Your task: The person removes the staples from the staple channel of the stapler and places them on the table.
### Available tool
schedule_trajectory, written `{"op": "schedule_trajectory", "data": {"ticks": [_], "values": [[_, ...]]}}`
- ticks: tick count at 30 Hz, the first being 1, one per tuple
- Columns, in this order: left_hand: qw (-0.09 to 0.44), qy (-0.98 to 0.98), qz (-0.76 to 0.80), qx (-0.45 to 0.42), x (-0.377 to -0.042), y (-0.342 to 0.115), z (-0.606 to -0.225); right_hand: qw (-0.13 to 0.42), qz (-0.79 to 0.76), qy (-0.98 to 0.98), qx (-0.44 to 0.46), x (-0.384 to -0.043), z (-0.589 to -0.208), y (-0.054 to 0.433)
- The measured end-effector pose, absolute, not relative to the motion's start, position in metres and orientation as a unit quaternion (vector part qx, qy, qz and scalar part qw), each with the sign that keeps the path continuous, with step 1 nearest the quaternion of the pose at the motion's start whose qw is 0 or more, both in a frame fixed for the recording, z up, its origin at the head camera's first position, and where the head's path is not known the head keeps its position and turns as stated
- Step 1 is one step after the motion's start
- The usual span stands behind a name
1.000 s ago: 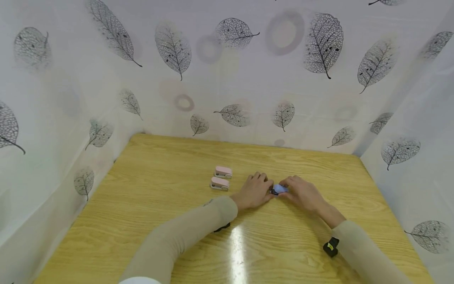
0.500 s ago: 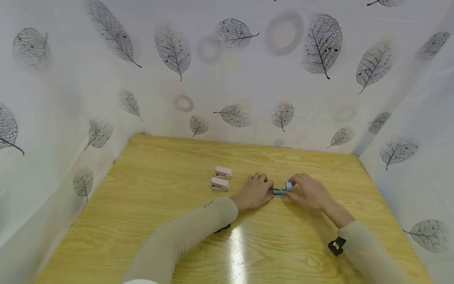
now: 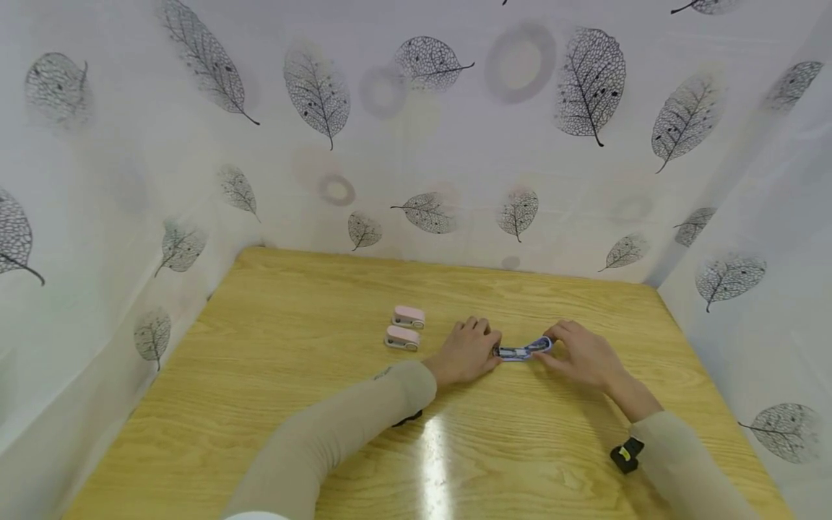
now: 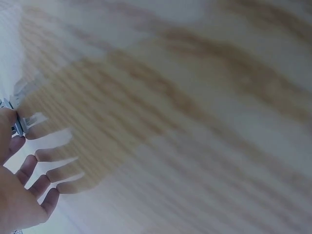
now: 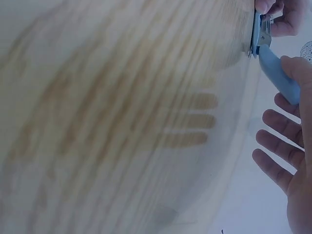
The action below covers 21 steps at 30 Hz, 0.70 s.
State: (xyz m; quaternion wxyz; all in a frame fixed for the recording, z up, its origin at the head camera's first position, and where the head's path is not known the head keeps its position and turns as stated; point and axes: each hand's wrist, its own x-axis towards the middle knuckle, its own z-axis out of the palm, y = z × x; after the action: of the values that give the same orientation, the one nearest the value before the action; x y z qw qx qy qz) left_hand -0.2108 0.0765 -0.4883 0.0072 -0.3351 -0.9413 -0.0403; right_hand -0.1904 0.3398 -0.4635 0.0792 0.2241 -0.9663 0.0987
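A small light-blue stapler [image 3: 512,353] lies folded open on the wooden table, its metal inner parts showing. My left hand [image 3: 464,351] pinches its left end between thumb and forefinger. The stapler's blue top cover [image 5: 280,74] is swung back to the right, with my right hand [image 3: 583,355] holding it between thumb and forefinger. In the right wrist view the other fingers of that hand [image 5: 301,146] extend away from the cover. Only a metal edge of the stapler [image 4: 19,124] shows in the left wrist view, beside the thumb of my left hand [image 4: 19,195].
Two pink staplers [image 3: 408,316] [image 3: 402,338] lie one behind the other, left of my left hand. The wooden table [image 3: 292,318] reaches back to a white leaf-print curtain [image 3: 442,159], which also hangs along both sides.
My right hand has moved right, swinging the blue cover up and back, so the stapler now lies spread open. The left hand stays on its left end.
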Motion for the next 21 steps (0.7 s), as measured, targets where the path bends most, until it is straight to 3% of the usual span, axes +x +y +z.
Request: {"op": "schedule_trajectory", "data": {"ticks": [21], "values": [[0.007, -0.941, -0.032, -0.336, -0.2083, 0.0761, -0.4851, 0.048, 0.158, -0.968, 0.186, -0.1838, -0.4630, 0.3492]]}}
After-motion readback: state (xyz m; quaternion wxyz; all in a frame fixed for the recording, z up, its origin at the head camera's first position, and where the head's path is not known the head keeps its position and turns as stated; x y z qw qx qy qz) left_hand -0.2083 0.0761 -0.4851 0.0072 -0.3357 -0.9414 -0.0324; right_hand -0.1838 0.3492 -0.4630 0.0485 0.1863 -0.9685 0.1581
